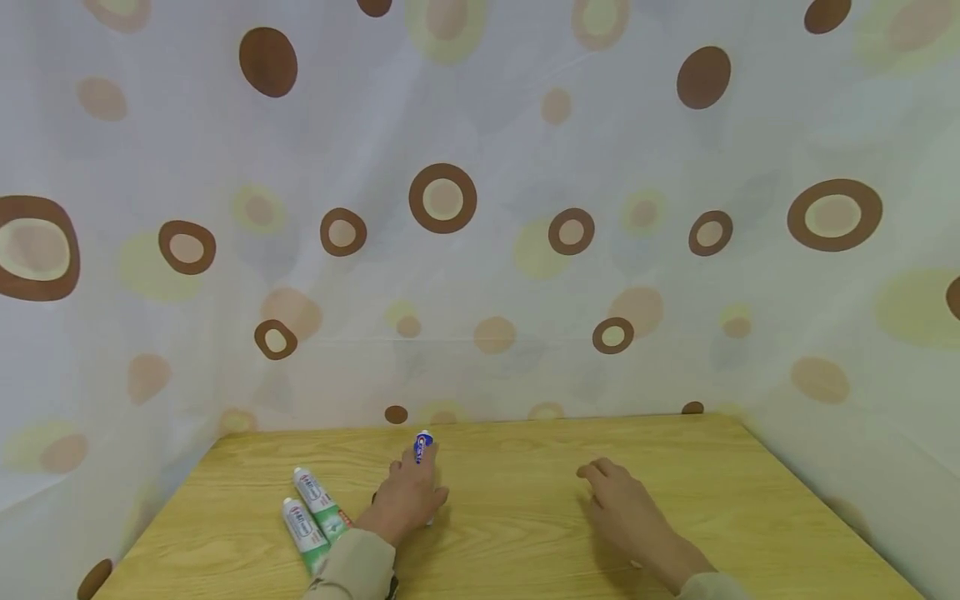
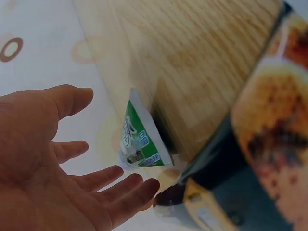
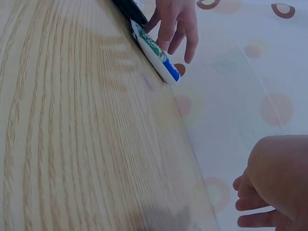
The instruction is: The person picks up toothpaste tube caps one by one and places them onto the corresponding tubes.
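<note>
My left hand (image 1: pixel 408 500) reaches over a toothpaste tube (image 1: pixel 422 446) whose blue printed end shows past the fingertips. In the left wrist view the left hand (image 2: pixel 62 159) has its fingers spread, with the green side and flat end of the tube (image 2: pixel 142 137) just beyond them. Seen from the right wrist, that white, green and blue tube (image 3: pixel 156 55) lies on the wood below the left hand (image 3: pixel 178 24). My right hand (image 1: pixel 626 512) hovers over the right part of the table, fingers loosely bent and holding nothing; it also shows in its own view (image 3: pixel 276 180).
Two white-and-green toothpaste tubes (image 1: pixel 318 500) (image 1: pixel 303 533) lie left of my left hand. A dark package with a food picture (image 2: pixel 269 120) is close to the left wrist. A spotted curtain (image 1: pixel 495 275) surrounds the wooden table (image 1: pixel 517 533) at back and sides.
</note>
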Demonstrator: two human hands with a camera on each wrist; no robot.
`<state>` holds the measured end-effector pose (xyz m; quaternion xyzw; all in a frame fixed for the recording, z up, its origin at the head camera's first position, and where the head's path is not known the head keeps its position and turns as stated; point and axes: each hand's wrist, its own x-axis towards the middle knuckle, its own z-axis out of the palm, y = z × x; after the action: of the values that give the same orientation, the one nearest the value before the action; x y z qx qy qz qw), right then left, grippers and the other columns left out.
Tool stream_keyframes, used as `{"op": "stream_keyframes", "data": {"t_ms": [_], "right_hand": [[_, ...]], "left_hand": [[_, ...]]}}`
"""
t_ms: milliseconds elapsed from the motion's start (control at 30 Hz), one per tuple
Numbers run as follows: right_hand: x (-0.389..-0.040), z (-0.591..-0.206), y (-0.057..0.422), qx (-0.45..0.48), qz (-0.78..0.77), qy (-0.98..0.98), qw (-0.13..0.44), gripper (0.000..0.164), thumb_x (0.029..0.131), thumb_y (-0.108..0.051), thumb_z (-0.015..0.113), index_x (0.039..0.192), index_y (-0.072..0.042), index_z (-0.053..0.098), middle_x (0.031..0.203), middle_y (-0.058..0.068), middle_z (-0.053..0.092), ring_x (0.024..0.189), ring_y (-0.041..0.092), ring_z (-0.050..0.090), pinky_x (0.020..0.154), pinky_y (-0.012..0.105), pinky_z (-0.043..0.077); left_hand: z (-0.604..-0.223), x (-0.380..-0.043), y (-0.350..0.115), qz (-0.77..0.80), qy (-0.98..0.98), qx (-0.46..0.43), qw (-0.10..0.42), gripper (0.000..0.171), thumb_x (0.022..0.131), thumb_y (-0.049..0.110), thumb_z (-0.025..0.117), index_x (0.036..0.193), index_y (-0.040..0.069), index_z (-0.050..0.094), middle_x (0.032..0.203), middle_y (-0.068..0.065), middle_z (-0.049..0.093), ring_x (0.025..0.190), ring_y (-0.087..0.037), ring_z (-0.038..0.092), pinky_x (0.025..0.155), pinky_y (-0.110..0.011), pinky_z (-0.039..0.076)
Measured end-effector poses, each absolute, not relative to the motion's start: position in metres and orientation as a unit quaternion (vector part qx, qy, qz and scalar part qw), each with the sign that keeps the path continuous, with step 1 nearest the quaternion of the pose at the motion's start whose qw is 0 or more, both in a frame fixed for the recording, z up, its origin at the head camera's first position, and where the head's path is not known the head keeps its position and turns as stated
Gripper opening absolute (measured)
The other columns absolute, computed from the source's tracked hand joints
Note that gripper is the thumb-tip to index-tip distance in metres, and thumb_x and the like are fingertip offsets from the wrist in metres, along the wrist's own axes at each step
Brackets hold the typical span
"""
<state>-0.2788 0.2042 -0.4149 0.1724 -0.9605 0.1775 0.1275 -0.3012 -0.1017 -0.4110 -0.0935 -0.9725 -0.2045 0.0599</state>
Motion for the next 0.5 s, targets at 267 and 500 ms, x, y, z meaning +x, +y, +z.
{"op": "stream_keyframes", "data": {"t_ms": [267,500], "right_hand": [[-0.273,-0.413,0.215,0.140,0.187,-0.965,0.120,0.019,0.089,0.002,0.063,0.105,-0.007,0.069,0.089,0.000,0.059,0.082,0.015,0.052,0.069,0.032,0.047],[-0.262,-0.411,0.227,0.142,0.207,-0.963,0.097,0.011,0.090,-0.001,0.063,0.095,-0.008,0.069,0.080,-0.005,0.054,0.069,0.005,0.046,0.060,0.021,0.044]], "left_hand": [[-0.418,-0.305,-0.097,-0.193,-0.975,-0.085,0.064,0.058,0.090,0.017,0.069,0.142,0.011,0.047,0.132,-0.034,0.046,0.104,-0.046,0.053,0.075,-0.056,0.053],[-0.420,-0.305,-0.094,-0.160,-0.978,-0.074,0.107,0.050,0.087,0.010,0.070,0.132,-0.004,0.051,0.120,-0.035,0.050,0.094,-0.046,0.055,0.064,-0.052,0.054]]}}
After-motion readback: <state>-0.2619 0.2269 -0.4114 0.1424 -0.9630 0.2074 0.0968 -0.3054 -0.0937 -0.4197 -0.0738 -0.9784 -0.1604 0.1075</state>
